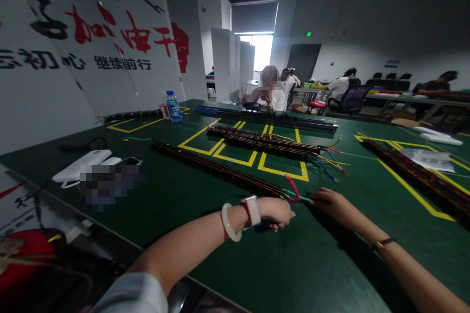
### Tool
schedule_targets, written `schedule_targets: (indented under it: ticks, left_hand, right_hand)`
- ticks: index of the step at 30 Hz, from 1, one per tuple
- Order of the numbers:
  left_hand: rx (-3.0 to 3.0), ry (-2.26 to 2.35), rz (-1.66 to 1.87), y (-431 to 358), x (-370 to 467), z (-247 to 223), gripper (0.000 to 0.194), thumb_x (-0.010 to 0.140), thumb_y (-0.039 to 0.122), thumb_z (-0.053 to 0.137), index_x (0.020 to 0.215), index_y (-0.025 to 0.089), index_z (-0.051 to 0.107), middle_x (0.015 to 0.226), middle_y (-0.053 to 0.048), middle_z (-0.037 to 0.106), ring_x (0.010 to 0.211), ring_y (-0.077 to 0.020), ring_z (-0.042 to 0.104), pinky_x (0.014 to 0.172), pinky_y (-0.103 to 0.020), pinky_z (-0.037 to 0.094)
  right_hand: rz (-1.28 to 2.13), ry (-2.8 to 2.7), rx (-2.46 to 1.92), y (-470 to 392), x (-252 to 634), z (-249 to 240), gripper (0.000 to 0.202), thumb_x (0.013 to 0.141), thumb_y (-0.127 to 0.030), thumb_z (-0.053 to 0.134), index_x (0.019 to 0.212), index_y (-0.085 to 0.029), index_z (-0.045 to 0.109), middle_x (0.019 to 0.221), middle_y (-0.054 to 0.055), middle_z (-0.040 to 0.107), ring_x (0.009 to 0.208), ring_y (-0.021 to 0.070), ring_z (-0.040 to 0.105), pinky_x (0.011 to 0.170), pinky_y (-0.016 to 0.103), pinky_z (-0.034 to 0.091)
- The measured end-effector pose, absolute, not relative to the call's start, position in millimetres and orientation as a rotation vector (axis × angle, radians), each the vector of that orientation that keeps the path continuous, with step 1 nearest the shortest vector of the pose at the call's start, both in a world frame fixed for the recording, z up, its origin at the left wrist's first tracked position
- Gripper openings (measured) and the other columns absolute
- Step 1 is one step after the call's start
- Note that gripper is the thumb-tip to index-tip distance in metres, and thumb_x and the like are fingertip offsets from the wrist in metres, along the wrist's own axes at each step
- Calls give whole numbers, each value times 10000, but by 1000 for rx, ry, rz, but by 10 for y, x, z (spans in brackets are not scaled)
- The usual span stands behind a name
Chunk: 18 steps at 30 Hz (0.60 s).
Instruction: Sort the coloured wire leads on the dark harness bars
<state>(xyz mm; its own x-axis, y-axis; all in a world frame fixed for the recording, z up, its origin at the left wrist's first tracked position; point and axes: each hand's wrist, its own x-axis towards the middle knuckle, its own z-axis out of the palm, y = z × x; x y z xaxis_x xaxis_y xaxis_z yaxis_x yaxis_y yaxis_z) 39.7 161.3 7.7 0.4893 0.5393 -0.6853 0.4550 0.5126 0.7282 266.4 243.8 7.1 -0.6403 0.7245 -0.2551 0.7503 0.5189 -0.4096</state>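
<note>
A long dark wire bundle (220, 168) with copper-coloured lines lies slantwise on the green table. At its near right end, a red wire (294, 188) loops upward and a green wire (304, 198) sticks out to the right. My right hand (326, 201) is closed, its fingertips pinching the end of the green wire. My left hand (277, 211) is beside the bundle's end, fingers curled. Whatever those fingers hold is hidden behind the hand.
More wire bundles (257, 139) with coloured ends lie farther back among yellow tape lines (235, 160). Another bundle (414, 176) is at the right. A bottle (174, 107) stands at back left, near a white device (81, 165). A person (277, 98) sits across the table.
</note>
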Motion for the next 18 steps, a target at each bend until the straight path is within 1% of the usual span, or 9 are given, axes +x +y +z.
schedule_targets:
  ticks: [2,5,7,8,10,12,14,16,18]
  left_hand:
    - [1137,1100,71,1628,395,60,390,932,302,275,593,165,409,416,-21,426,349,-118,405,467,-266,376]
    - [1226,949,177,1603,320,78,398,922,317,280,634,148,498,549,-85,568,476,-164,548,576,-337,474]
    - [1233,901,293,1549,158,137,368,909,378,317,714,150,530,591,-83,597,536,-179,589,585,-342,490]
    - [1260,935,334,1511,26,175,356,891,421,366,740,151,542,615,-83,610,569,-176,603,589,-322,491]
    - [1342,1101,414,1413,-356,242,386,821,510,472,745,140,554,677,-98,631,608,-173,612,583,-286,478]
    - [1318,1275,489,1277,-899,259,432,771,547,522,876,130,562,796,-109,651,699,-188,630,600,-273,470]
    - [1295,1525,530,1085,-1559,204,490,724,567,563,933,124,558,867,-100,648,760,-192,620,638,-267,454]
    - [1280,1951,462,828,-2248,90,535,685,560,600,976,114,557,864,-86,637,781,-197,590,659,-261,423]
    - [1201,2321,308,531,-2850,-43,578,675,520,624,1042,83,533,950,-108,620,870,-215,568,719,-255,402]
  right_hand:
    - [-756,2716,1320,2407,2649,77,526,884,-571,392,1056,-147,651,1014,104,532,873,127,529,800,239,455]
    - [-707,2750,1336,2365,2641,80,537,892,-574,370,1044,-143,653,998,110,533,846,128,532,779,247,457]
    - [-680,2763,1344,2347,2646,76,542,898,-574,360,1029,-138,654,997,115,531,838,127,533,769,246,458]
    - [-675,2769,1342,2341,2651,73,542,900,-574,358,1021,-136,653,999,116,529,838,126,534,767,245,459]
    - [-673,2776,1322,2338,2664,63,538,905,-573,348,1021,-141,648,1007,113,525,837,122,534,759,239,461]
    - [-666,2785,1309,2341,2677,50,544,908,-579,336,1033,-147,641,1017,110,521,843,119,534,758,236,465]
    - [-660,2795,1294,2350,2689,32,562,906,-595,325,1038,-147,638,1024,111,520,849,120,534,760,237,468]
    - [-659,2811,1282,2364,2699,7,588,897,-618,320,1025,-143,642,1022,114,521,846,122,535,755,237,472]
    - [-665,2825,1274,2383,2709,-24,605,888,-635,319,1018,-143,646,1021,114,524,835,121,536,745,236,476]
